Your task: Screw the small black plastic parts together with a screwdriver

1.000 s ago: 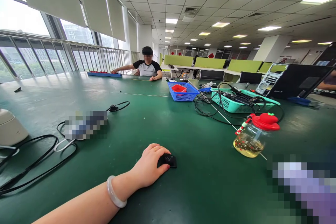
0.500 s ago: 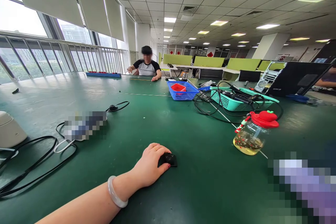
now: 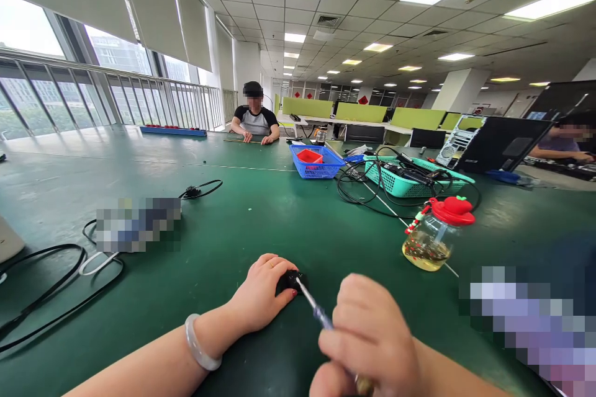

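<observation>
My left hand is closed around a small black block-like part on the green tabletop, thumb on the near side and fingers over the far side. My right hand grips a screwdriver by its bluish, partly see-through handle. The metal shaft slants up and left, and its tip meets the top of the black part. Whether the tip sits in a screw is too small to tell. My right fingers hide much of the handle.
Right of my hands stands a glass jar with a red lid. Beyond are a blue basket and a teal basket with black cables. Cables lie on the left. Another person sits across the table.
My right hand has come in from the lower right with the screwdriver, its tip now at the black part. My left hand keeps its hold. The view has turned slightly right.
</observation>
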The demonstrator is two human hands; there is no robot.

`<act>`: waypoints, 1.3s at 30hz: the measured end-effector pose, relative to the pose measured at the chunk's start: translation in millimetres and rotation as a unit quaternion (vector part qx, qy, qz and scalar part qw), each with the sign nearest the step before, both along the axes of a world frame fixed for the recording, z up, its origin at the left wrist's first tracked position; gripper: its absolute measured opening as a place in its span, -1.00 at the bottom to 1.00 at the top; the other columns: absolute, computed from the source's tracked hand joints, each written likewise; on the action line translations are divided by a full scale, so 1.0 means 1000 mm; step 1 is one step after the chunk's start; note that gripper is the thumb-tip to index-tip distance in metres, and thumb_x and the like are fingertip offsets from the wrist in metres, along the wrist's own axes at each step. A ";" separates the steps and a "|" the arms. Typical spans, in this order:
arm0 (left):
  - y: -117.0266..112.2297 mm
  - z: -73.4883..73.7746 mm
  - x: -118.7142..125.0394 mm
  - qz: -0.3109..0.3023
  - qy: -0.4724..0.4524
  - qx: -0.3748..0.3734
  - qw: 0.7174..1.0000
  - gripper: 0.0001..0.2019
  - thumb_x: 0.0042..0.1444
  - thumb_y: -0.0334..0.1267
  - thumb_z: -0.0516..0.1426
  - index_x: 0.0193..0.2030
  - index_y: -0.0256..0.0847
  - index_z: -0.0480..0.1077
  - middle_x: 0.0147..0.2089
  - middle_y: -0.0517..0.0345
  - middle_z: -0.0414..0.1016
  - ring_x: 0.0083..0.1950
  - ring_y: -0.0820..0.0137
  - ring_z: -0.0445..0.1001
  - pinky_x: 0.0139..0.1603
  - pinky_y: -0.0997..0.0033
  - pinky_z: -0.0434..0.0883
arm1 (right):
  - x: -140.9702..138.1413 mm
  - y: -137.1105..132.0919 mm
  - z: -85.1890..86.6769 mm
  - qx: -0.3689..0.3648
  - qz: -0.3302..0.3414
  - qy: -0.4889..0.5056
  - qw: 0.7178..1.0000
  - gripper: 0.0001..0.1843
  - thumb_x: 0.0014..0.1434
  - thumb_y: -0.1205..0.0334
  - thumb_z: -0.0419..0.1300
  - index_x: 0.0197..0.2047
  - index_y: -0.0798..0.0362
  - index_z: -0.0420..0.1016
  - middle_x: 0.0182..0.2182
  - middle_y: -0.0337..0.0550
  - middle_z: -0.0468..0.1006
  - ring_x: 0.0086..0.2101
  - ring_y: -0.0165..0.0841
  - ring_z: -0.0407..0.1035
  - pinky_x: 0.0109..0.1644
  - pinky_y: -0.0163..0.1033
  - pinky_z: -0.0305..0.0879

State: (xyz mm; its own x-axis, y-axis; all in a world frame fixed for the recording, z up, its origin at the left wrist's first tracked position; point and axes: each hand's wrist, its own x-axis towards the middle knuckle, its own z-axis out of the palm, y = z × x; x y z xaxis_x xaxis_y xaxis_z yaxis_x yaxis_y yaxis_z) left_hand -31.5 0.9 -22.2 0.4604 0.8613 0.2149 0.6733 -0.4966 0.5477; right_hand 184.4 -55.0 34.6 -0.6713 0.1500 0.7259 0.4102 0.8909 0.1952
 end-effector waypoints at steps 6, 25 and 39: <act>-0.001 -0.004 0.000 0.029 0.000 -0.010 1.000 -0.56 0.05 -0.30 0.20 0.10 -0.04 0.33 0.12 0.09 0.44 0.24 0.17 0.25 0.30 -0.03 0.22 | -0.018 -0.003 -0.025 0.080 0.043 0.010 0.996 -0.61 0.30 0.17 0.15 -0.56 0.07 0.40 -0.72 -0.35 0.21 -0.60 -0.46 0.04 -0.34 -0.22 0.16; 0.000 -0.003 0.001 0.001 0.024 0.010 1.000 -0.67 0.10 -0.30 0.17 0.03 -0.02 0.39 0.11 0.15 0.46 0.21 0.18 0.28 0.28 0.01 0.25 | -0.011 -0.002 -0.034 -0.007 -0.009 -0.014 1.000 -0.73 0.30 0.25 0.08 -0.42 0.07 0.45 -0.64 -0.30 0.31 -0.54 -0.42 0.15 -0.11 -0.09 0.28; 0.000 0.000 0.002 0.007 0.022 0.006 1.000 -0.71 0.11 -0.27 0.17 0.00 -0.02 0.40 0.09 0.16 0.47 0.18 0.22 0.30 0.25 0.05 0.27 | -0.014 -0.003 -0.037 -0.047 -0.049 -0.007 0.998 -0.64 0.34 0.16 0.07 -0.48 0.06 0.41 -0.66 -0.34 0.25 -0.58 -0.45 0.08 0.00 -0.10 0.25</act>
